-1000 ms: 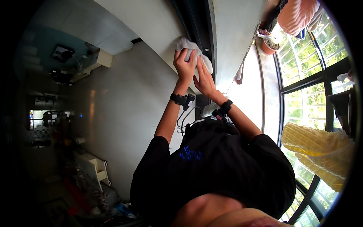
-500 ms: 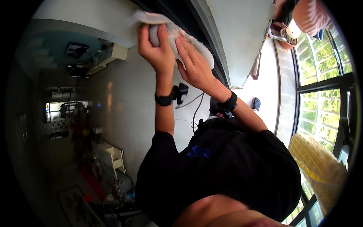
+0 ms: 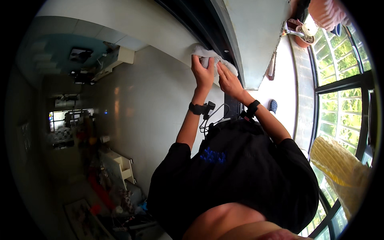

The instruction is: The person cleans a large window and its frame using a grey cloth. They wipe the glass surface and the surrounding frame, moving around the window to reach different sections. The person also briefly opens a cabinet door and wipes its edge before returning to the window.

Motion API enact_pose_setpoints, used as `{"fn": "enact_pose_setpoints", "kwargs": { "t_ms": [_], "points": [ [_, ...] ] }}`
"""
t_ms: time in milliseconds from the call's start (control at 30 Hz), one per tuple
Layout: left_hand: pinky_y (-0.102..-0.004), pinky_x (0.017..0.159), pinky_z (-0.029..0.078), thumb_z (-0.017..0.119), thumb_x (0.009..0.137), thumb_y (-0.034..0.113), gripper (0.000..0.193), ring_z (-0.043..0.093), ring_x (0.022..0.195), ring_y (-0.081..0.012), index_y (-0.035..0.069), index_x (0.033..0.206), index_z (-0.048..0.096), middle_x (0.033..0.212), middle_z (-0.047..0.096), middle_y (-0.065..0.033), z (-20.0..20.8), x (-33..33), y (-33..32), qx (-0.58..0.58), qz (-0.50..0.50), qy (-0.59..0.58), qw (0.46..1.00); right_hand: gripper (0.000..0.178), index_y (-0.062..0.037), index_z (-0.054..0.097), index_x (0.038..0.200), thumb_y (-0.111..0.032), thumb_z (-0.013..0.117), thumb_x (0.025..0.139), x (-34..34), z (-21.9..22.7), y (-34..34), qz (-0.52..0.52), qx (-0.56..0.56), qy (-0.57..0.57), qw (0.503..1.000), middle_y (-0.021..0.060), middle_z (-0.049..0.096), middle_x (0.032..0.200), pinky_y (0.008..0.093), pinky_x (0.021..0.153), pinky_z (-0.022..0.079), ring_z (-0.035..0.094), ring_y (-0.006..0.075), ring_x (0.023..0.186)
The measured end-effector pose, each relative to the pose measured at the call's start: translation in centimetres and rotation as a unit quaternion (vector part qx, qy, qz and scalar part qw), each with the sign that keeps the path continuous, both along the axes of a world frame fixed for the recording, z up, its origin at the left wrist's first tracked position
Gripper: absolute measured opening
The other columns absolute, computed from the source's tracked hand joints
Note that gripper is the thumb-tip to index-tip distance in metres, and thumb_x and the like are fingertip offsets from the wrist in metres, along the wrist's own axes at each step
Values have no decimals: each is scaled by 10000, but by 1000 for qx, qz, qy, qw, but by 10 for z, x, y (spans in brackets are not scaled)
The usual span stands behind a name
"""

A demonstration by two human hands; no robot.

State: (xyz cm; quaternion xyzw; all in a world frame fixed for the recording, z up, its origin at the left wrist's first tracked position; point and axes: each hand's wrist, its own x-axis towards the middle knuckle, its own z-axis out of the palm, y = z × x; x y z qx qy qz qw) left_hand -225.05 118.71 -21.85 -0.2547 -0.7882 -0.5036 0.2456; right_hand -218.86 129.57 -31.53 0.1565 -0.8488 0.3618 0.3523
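Note:
A pale grey-white cloth [image 3: 205, 52] is bunched against the dark frame [image 3: 195, 25] of a doorway, above the middle of the view. My left hand [image 3: 204, 75] is closed on its left part, with thumb and fingers around a fold. On the cloth's right part, my right hand [image 3: 230, 81] grips with its fingers pressed together along it. Part of the cloth is hidden behind both hands. Each wrist wears a black strap with a small device on it.
Right of the frame stands a pale wall end [image 3: 256, 44]. Beyond it are a potted plant [image 3: 305, 39], barred windows [image 3: 340, 108] and a yellow cloth [image 3: 338, 160]. A black cable [image 3: 218, 110] hangs near my left wrist. An open drawer unit [image 3: 123, 168] stands lower left.
Both hands have moved with the cloth along the dark frame, down and to the right in the view. They keep their hold on it.

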Motion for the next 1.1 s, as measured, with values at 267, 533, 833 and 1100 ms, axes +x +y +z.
{"fn": "enact_pose_setpoints", "kwargs": {
  "t_ms": [267, 533, 833, 1100],
  "points": [
    [-431, 863, 533, 742, 874, 60, 412, 662, 1013, -356, -38, 1252, 609, 1088, 648, -165, 93, 12, 11, 18, 56, 185, 981, 802, -87, 371, 1548, -12, 688, 814, 28, 109, 12, 61, -80, 30, 994, 223, 362, 1585, 427, 1115, 439, 442, 411, 1401],
    [-445, 943, 519, 642, 908, 37, 517, 652, 1112, -379, -18, 1414, 552, 1279, 658, -212, 157, 30, 9, -50, 13, 255, 966, 788, -26, 382, 1521, -48, 721, 811, 24, 186, -6, 124, -222, 6, 967, 229, 398, 1563, 426, 1140, 401, 431, 398, 1423],
    [-426, 1033, 489, 695, 913, 153, 654, 595, 1269, -393, -102, 1453, 428, 1403, 561, -304, 124, 57, 18, 26, -75, 55, 995, 774, 15, 398, 1486, -100, 742, 802, 45, 154, 1, 48, -218, -7, 975, 227, 513, 1435, 415, 1051, 479, 554, 375, 1296],
    [-403, 627, 529, 655, 958, 180, 261, 698, 677, -359, -51, 1062, 595, 775, 712, -184, 186, 32, 2, 35, -68, 32, 997, 713, -39, 489, 1451, 55, 682, 771, 44, 222, 5, 26, -156, 118, 980, 199, 551, 1330, 375, 855, 543, 617, 313, 1098]
  ]
}}
